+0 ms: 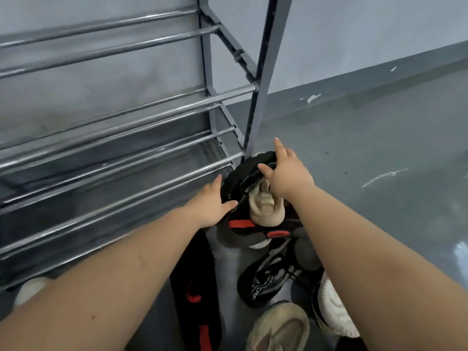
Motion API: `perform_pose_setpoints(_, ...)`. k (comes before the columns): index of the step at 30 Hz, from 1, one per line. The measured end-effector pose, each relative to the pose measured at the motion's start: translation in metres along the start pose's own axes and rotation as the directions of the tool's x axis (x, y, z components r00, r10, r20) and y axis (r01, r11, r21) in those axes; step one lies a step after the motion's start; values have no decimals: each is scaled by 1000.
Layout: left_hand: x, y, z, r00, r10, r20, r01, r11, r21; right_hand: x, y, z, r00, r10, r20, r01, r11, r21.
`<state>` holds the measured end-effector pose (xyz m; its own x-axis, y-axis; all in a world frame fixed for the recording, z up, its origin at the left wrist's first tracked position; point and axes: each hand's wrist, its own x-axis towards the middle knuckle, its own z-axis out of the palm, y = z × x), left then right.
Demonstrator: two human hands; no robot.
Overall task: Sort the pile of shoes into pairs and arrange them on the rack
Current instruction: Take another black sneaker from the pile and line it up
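A pile of shoes lies on the grey floor at the foot of a metal shoe rack. On top is a black shoe lying on its side against the rack's right leg. My right hand rests on its upper edge with the fingers spread. My left hand presses against its left side, thumb on the black fabric. A beige shoe sits just below my right hand. Under it lies a black shoe with red tabs. A black-and-white knit sneaker lies lower in the pile.
The rack's bar shelves fill the left half of the view and hold no shoes where visible. A black shoe with red marks, a tan shoe and a white-soled shoe lie near the bottom. Grey floor stretches to the right, up to the wall.
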<state>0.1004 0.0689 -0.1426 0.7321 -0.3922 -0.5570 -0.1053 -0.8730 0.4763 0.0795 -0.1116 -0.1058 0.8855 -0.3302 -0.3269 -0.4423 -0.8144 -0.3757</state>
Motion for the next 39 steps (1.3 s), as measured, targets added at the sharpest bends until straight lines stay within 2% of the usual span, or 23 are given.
perform_pose_setpoints(3,2,-4,9,998,-5,-56,7,999,37,-1,5,0,998,-45,-46,43,998,-45)
perform_pose_setpoints(7,-2,-8,18,986,-17,-164,0,995,-102,-16,1,0,982,-168,-86,162,984,-77)
perform_pose_setpoints(9,-11,-11,18,978,3,-208,-40,985,-170,-26,-6,-1,962,-224,-155,214,973,-81)
perform_pose_setpoints(12,-37,-10,8,956,18,-294,-96,963,-253,-47,-16,-8,936,-194,-294,197,980,-19)
perform_pose_setpoints(15,-73,-9,-5,908,80,-411,-163,971,-172,-72,-23,-17,923,-115,-366,167,979,115)
perform_pose_setpoints(17,-100,-12,-10,893,117,-436,-185,976,-117,-90,-26,-17,922,-99,-374,172,971,165)
perform_pose_setpoints(19,-128,-23,-6,904,120,-411,-170,982,-88,-111,-28,-10,936,-105,-335,177,966,191)
perform_pose_setpoints(21,-156,-41,5,929,69,-364,-117,987,-113,-135,-33,4,966,-93,-240,152,958,244)
perform_pose_setpoints(23,-183,-62,23,950,-15,-311,-47,981,-189,-162,-39,22,987,-67,-145,108,950,292)
perform_pose_setpoints(27,-234,-101,53,960,-185,-212,94,921,-377,-203,-55,57,997,-23,-68,52,889,456)
perform_pose_setpoints(30,-258,-123,66,938,-304,-166,196,861,-469,-217,-71,80,987,82,137,-146,807,572)
perform_pose_setpoints(32,-263,-134,75,920,-369,-135,237,795,-559,-229,-83,93,917,94,387,-334,710,620)
perform_pose_setpoints(34,-261,-141,82,903,-420,-90,248,681,-689,-240,-92,110,834,54,549,-427,694,580)
perform_pose_setpoints(35,-258,-145,87,896,-440,-56,256,616,-745,-245,-95,119,827,42,561,-433,682,589)
perform_pose_setpoints(37,-246,-157,100,884,-468,15,262,470,-843,-250,-99,141,868,52,495,-418,614,670)
perform_pose_setpoints(39,-239,-164,106,870,-489,65,282,384,-879,-252,-100,157,901,73,427,-387,580,717)
